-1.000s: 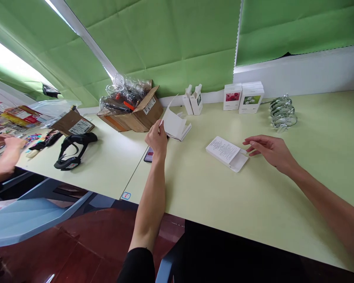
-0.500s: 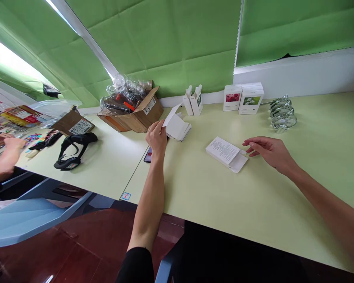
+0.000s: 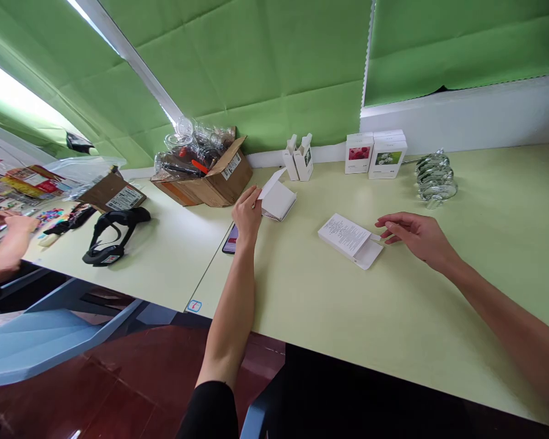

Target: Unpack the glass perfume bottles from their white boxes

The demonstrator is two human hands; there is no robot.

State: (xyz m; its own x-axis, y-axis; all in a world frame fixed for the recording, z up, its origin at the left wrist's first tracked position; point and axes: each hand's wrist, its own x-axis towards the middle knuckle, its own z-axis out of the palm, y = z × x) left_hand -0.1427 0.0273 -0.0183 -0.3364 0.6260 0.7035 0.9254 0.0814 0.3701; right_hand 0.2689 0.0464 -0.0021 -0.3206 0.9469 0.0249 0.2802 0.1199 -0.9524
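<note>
On a pale desk (image 3: 320, 292) below green cloth (image 3: 274, 67), seen in the head view, pinching a white sheet (image 3: 271, 182) between thumb and fingers of the left hand (image 3: 247, 213), beside a white packet (image 3: 281, 202). Holding the right hand (image 3: 414, 233) half spread, apparently gripping nothing, close to a printed box (image 3: 345, 234) midway between the desk's front and back edges. Probably light, stiff, easily creased; best taken by the box's long sides and the sheet's edge
</note>
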